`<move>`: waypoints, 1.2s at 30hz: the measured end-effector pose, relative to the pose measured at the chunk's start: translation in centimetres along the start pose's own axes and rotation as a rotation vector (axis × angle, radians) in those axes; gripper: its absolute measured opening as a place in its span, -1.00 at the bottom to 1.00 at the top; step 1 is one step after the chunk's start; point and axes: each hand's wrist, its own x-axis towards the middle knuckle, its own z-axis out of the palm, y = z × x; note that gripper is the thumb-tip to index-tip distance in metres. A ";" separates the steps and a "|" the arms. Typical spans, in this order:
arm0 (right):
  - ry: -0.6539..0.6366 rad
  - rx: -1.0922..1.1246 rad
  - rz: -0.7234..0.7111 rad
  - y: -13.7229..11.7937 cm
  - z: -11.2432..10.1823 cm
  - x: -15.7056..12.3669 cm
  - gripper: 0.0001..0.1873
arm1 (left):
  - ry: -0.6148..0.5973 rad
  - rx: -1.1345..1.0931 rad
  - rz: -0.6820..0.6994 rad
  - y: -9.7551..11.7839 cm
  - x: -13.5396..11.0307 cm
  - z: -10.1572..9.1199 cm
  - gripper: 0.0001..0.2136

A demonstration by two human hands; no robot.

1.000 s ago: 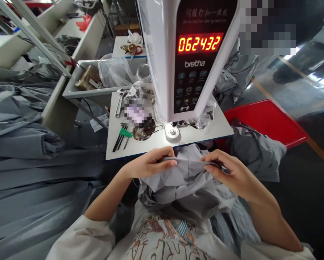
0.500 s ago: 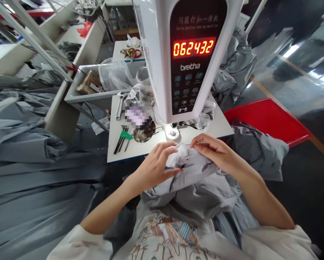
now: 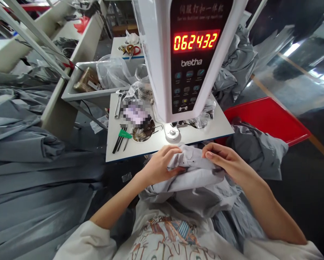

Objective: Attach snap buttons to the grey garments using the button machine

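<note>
A light grey garment (image 3: pixel 194 178) lies bunched over my lap, its upper edge raised just in front of the machine table. My left hand (image 3: pixel 164 164) curls round the cloth from the left, thumb below and fingers above. At the right end of the same fold, my right hand (image 3: pixel 223 157) pinches the fabric between thumb and fingers. Small dark spots show on the cloth between the hands. Beyond them stands a white button sewing machine (image 3: pixel 162 72) with a lit red display (image 3: pixel 195 41); its round work plate (image 3: pixel 172 133) is just past the garment.
On the white tabletop (image 3: pixel 162 144) lie an adjustable wrench (image 3: pixel 119 104), black hex keys with a green holder (image 3: pixel 124 134) and a blurred-out object (image 3: pixel 136 113). A red bin (image 3: pixel 275 121) stands right, with grey cloth beside it. Grey garments (image 3: pixel 37 180) are heaped left.
My right hand has moved slightly right and down, and my left fingers have closed onto the cloth. The fold between the hands is now flatter and more stretched.
</note>
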 end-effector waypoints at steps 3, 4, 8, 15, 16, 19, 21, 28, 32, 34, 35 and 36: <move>-0.021 -0.014 0.013 0.4 0.0 -0.3 -0.60 | 0.013 -0.053 0.032 -0.4 -0.1 0.9 -0.85; -0.017 -0.078 -0.014 0.5 0.0 -0.3 -0.61 | 0.024 -0.092 -0.021 -0.5 -0.1 0.9 -0.85; 0.235 -0.459 -0.266 0.9 0.6 -0.1 -0.69 | 0.046 -0.185 -0.375 0.5 0.0 -0.2 -0.75; 0.172 -0.527 -0.397 3.1 4.2 1.0 -0.54 | 0.028 -0.262 -0.489 3.1 0.8 -2.0 -0.62; 0.162 -0.486 -0.381 3.5 4.4 1.2 -0.63 | 0.021 -0.296 -0.496 3.1 0.7 -2.1 -0.63; 0.102 -0.330 -0.275 3.9 3.8 1.7 -0.76 | -0.072 -0.377 -0.505 2.5 0.1 -2.6 -0.70; 0.061 -0.233 -0.199 3.8 3.2 1.8 -0.72 | -0.161 -0.365 -0.493 2.0 -0.3 -2.8 -0.64; -0.105 -0.069 -0.025 4.1 2.6 2.6 -0.53 | -0.176 -0.515 -0.484 -0.1 -0.4 -1.6 -0.59; -0.224 -0.216 -0.038 5.7 1.5 4.2 -0.65 | -0.193 -0.612 -0.545 -1.8 -0.3 -0.7 -0.56; -0.223 -0.394 -0.082 6.7 0.3 5.0 -0.77 | -0.219 -0.578 -0.546 -2.9 -0.3 -0.4 -0.60; -0.201 -0.498 -0.100 7.1 -0.4 5.3 -0.79 | -0.233 -0.551 -0.541 -3.4 -0.4 -0.2 -0.62; -0.174 -0.592 -0.115 7.3 -1.2 5.6 -0.77 | -0.248 -0.534 -0.538 -4.0 -0.4 0.0 -0.64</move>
